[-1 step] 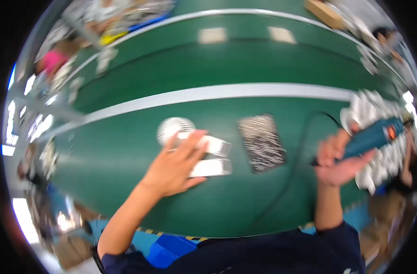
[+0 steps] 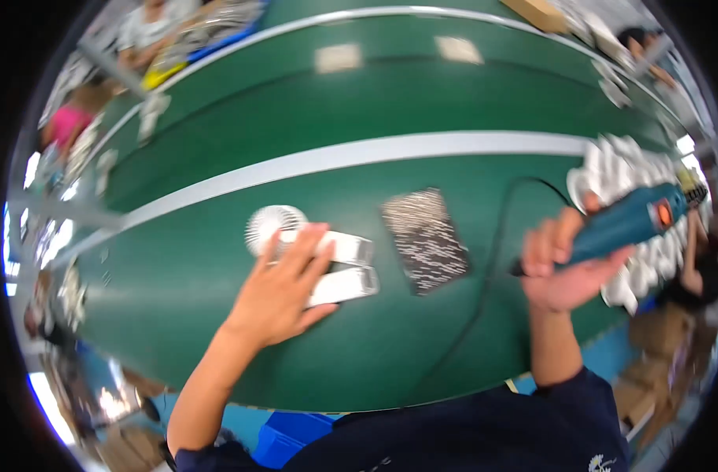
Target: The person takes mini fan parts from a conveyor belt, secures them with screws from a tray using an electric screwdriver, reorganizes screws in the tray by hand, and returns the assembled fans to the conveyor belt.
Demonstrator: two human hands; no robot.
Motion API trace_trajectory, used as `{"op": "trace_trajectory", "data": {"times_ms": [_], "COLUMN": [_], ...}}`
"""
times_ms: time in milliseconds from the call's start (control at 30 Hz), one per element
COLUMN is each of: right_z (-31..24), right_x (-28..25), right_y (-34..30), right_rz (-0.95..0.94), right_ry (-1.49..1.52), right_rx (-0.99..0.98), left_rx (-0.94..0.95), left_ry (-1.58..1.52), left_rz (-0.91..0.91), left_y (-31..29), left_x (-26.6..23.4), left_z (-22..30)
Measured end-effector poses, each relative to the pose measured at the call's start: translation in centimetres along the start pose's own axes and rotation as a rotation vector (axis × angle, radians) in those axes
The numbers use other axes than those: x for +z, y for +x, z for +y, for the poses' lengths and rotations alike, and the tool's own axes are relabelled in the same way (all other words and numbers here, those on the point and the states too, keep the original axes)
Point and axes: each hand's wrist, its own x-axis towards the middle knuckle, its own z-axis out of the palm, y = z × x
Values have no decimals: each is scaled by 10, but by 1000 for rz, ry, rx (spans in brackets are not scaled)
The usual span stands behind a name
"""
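My left hand [image 2: 284, 287] lies flat over two white pieces on the green work surface, fingers stretched and slightly apart. One is a small handheld fan [image 2: 276, 223] with a round slatted head and a handle. Just nearer me lies a separate white handle-shaped part [image 2: 345, 286], with my thumb beside it. My right hand [image 2: 567, 256] is wrapped round a teal corded power drill [image 2: 622, 226], raised at the right with its chuck end pointing right. Between the hands rests a dark flat pad [image 2: 427, 240] covered with small shiny pieces, seemingly screws.
White parts [image 2: 622, 169] are heaped at the right edge. A black cord [image 2: 485, 295] runs across the green surface [image 2: 335, 362]. A pale strip [image 2: 390, 148] crosses beyond. A blue bin [image 2: 292, 435] stands below the near edge. Other people are at the far left and right.
The whole view has shifted, so everything appears further left and a little higher. My left hand keeps its place on the white pieces; the drill stays in my right hand.
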Motion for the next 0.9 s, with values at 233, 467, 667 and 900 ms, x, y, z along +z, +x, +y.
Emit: {"op": "trace_trajectory", "data": {"times_ms": [233, 467, 667, 900], "right_z": [13, 54, 46, 50], "right_x": [16, 27, 18, 11], "right_y": [1, -2, -1, -5], "right_rz": [-62, -179, -186, -123], "right_ry": [-71, -94, -127, -161], "right_rx": [-148, -19, 92, 113], "left_rx": [-13, -95, -118, -98], "left_ry": [-90, -125, -234, -248], "left_rz": [0, 54, 29, 19], "left_y": [33, 38, 48, 52], "left_x": [-4, 3, 4, 6], "left_z": [53, 68, 75, 71]}}
